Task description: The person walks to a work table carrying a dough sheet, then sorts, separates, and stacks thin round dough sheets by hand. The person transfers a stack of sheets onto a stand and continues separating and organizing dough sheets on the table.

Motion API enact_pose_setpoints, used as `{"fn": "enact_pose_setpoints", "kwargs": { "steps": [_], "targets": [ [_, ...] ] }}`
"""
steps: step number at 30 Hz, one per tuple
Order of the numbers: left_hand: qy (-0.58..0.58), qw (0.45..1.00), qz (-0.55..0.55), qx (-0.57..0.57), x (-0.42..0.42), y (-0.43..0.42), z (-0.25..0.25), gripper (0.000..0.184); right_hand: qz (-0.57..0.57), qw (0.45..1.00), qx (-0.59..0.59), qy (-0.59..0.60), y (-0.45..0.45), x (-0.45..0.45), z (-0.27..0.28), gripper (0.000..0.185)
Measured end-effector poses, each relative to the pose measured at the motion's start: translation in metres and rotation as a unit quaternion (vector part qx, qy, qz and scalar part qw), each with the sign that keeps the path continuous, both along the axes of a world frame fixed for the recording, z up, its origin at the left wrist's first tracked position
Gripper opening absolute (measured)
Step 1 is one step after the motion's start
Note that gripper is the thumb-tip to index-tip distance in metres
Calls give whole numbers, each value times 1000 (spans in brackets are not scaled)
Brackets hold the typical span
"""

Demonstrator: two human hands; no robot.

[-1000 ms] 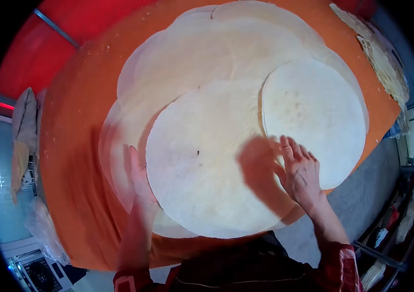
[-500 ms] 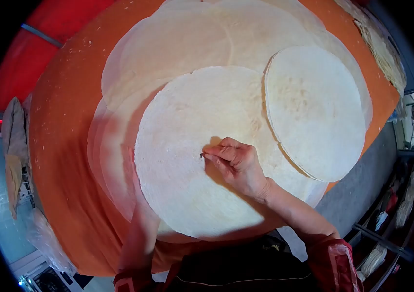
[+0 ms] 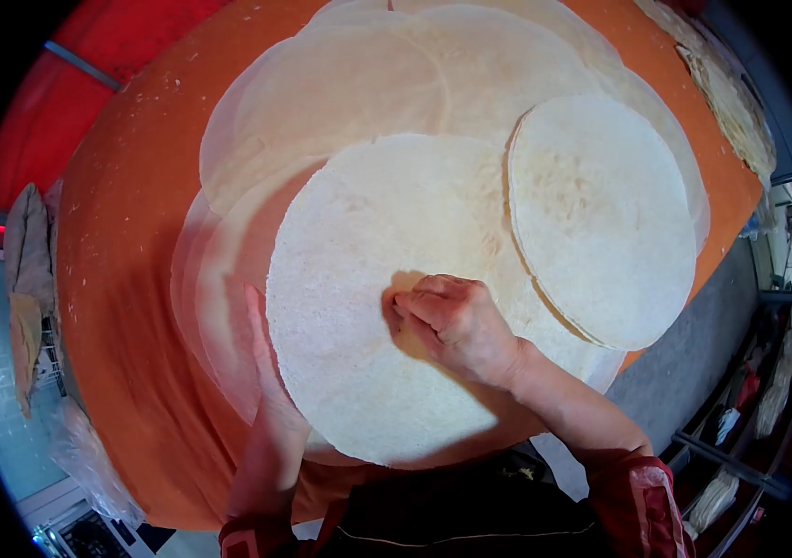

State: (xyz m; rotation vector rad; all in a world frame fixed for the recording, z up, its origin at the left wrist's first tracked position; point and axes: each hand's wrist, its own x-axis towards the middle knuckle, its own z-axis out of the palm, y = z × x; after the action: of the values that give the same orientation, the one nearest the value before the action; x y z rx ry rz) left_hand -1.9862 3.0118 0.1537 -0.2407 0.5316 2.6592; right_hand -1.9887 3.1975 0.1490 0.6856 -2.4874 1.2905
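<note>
A large, round, thin flatbread [image 3: 340,232] lies tilted in front of me, its left edge raised over the sheets below. My left hand [image 3: 277,391] holds it at the lower left, with one digit straight along the rim and the other fingers hidden beneath the bread. Above its middle, my right hand [image 3: 456,321] is closed, thumb and fingertips pinched together; what they hold, if anything, cannot be made out. A tiny dark speck [image 3: 401,326] shows just below those fingertips. A smaller round flatbread stack [image 3: 605,223] rests to the right, overlapping the large one.
More thin flatbread sheets [image 3: 321,112] overlap at the back, spread over an orange cloth [image 3: 126,279]. Folded sheets [image 3: 726,102] lie at the far right edge. A clear plastic bag [image 3: 93,460] hangs at the lower left, and a rack [image 3: 731,460] stands at the lower right.
My right hand has moved slightly right, its fingers curling in tighter; the dark bit formerly at its fingertips is no longer seen there. The large flatbread has shifted slightly right and down.
</note>
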Motion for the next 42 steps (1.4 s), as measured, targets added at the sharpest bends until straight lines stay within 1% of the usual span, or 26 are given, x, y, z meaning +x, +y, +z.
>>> {"fn": "enact_pose_setpoints", "kwargs": {
  "steps": [3, 7, 9, 12, 13, 15, 16, 17, 18, 19, 21, 23, 24, 25, 27, 28, 29, 30, 32, 33, 34, 35, 36, 38, 40, 42],
  "targets": [
    [-15, 1000, -8, -26, 1, 4, 5, 60, -2, 999, 45, -17, -1, 2, 6, 15],
    [-7, 996, -23, 87, 1, 3, 4, 63, 7, 999, 44, -1, -5, 2, 6, 13],
    [8, 990, -40, 135, 1, 6, 6, 64, -18, 996, 69, 53, -8, 5, -2, 14],
    [18, 974, -38, 223, 8, 15, 17, 69, -17, 998, 50, 27, -9, 3, 0, 13],
    [65, 996, -18, -53, 11, 16, 20, 69, -18, 998, 49, 28, -9, 3, -2, 13],
    [108, 940, 3, -324, 12, 14, 19, 70, -2, 997, 54, -45, -9, 3, -9, 13],
    [85, 959, -15, -271, 11, 10, 16, 68, -2, 998, 54, -45, -9, 3, -8, 13],
    [62, 974, -32, -217, 10, 7, 14, 67, 3, 998, -2, -68, -8, 1, -6, 10],
    [62, 974, -31, -217, 9, 7, 15, 67, 7, 994, -59, -91, -6, 0, -5, 8],
    [27, 979, -14, -203, 8, 8, 16, 65, 8, 994, -59, -91, -6, 1, -7, 8],
    [-7, 982, 4, -188, 9, 9, 15, 62, 50, 927, -209, -306, -3, 5, -11, 7],
    [-46, 986, 24, -161, 9, 8, 10, 58, 59, 853, -355, -378, 15, 9, 11, 5],
    [-46, 986, 23, -162, 8, 8, 12, 58, 28, 847, -387, -362, 40, 11, 25, 5],
    [-18, 984, 21, -176, 8, 8, 13, 56, -47, 873, -374, -311, 68, 17, 36, 6],
    [5, 983, 19, -183, 8, 8, 14, 54, -313, 901, -260, -150, 148, 41, 55, 6],
    [17, 989, 7, -148, 8, 7, 13, 51, -439, 881, -144, -100, 199, 62, 61, 7],
    [30, 993, -3, -113, 8, 6, 12, 48, -521, 846, 79, -84, 260, 99, 56, 11],
    [28, 994, -1, -108, 9, 5, 10, 48, -593, 748, 290, -70, 320, 135, 51, 22],
    [8, 992, 2, -124, 11, 3, 7, 49, -642, 512, 557, -126, 311, 160, 61, 53],
    [8, 992, 2, -122, 11, 4, 7, 49, -600, 552, 579, -28, 357, 192, 44, 39],
    [0, 992, 10, -128, 10, 5, 7, 51, -600, 551, 579, -27, 349, 183, 46, 39],
    [-9, 991, 14, -136, 11, 6, 7, 53, -586, 694, 382, -172, 337, 174, 43, 30],
    [-7, 990, 8, -139, 11, 7, 8, 53, -548, 785, 209, -199, 298, 152, 40, 28],
    [2, 987, 26, -160, 12, 9, 10, 52, -333, 922, 72, -182, 196, 97, 31, 24],
    [15, 989, 25, -144, 12, 10, 11, 52, -103, 983, 33, -151, 107, 57, 16, 20],
    [22, 991, 29, -127, 13, 9, 13, 52, -24, 997, 2, -78, 49, 34, 2, 16]
  ]
}}
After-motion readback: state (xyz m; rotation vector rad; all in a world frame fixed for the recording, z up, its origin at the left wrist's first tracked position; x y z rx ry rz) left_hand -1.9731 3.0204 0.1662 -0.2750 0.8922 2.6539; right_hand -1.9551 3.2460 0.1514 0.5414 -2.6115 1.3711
